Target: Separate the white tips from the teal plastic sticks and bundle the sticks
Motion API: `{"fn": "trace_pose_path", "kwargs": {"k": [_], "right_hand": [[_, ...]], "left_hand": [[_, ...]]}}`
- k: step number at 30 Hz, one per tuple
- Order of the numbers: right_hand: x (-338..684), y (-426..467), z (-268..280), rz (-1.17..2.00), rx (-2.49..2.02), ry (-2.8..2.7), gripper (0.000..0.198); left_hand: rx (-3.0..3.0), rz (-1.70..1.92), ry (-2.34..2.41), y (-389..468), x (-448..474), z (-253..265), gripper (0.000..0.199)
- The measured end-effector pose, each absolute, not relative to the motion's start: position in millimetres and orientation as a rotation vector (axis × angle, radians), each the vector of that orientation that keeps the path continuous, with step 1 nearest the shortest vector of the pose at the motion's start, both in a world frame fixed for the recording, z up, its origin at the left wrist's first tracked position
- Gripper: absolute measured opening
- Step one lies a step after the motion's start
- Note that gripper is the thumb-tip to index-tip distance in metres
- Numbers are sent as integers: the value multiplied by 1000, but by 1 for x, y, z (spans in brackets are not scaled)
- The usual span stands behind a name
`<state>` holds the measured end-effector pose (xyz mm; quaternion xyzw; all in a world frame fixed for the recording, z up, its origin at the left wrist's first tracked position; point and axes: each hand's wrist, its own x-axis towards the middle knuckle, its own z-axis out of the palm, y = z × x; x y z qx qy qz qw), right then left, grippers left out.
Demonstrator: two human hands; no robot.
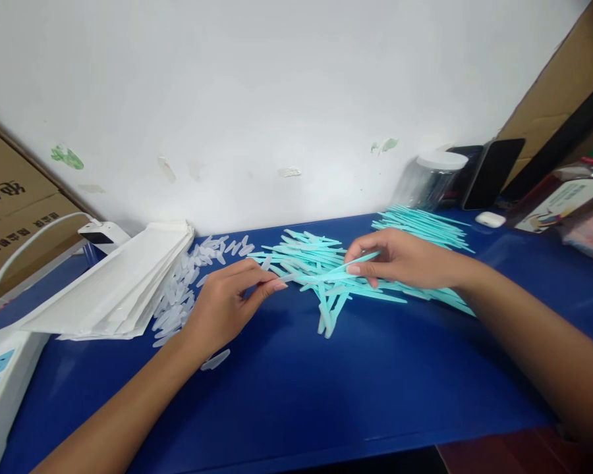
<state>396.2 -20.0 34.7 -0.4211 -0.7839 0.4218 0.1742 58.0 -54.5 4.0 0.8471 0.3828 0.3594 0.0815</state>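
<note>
A slim turquoise stick (338, 272) is held above the middle of the table, pinched between the thumb and fingers of the right hand (400, 258), its left end pointing at a clear cap (287, 278) that the left hand (227, 293) pinches between thumb and forefinger; whether the cap sits over the stick's end or only meets it, I cannot tell. Directly behind and below lies a loose heap of turquoise sticks (309, 249), crossing at many angles, with a few jutting towards the near side. A second turquoise bundle (420, 225) lies behind the right wrist, and more sticks show under that forearm. To the left, a scatter of clear caps (175, 299) is partly hidden by the left hand and borders a stack of white sleeves (113, 289); one loose cap (216, 359) lies beside the left wrist. Farther left are a white device (103, 234) with a cable, a power strip (4, 388) and a cardboard box (20, 210). At the back right, a lidded jar (432, 183), a dark slab (493, 172), a small white case (490, 219) and a bottle (558, 197) crowd the corner. The wall (277, 99) closes off the rear; between the forearms, blue tabletop (301, 395) stretches to the front edge.
</note>
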Motion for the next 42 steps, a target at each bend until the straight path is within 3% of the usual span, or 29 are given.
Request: {"fn": "trace_pose_path", "kwargs": {"k": [10,42], "right_hand": [[396,-21,38,1157,-1221,-2117,33],[393,-25,41,1163,-1258,-2017,35]], "left_hand": [[1907,778,1260,-48,58,2,45],[2015,901,1299,-60,70,1,38]]}}
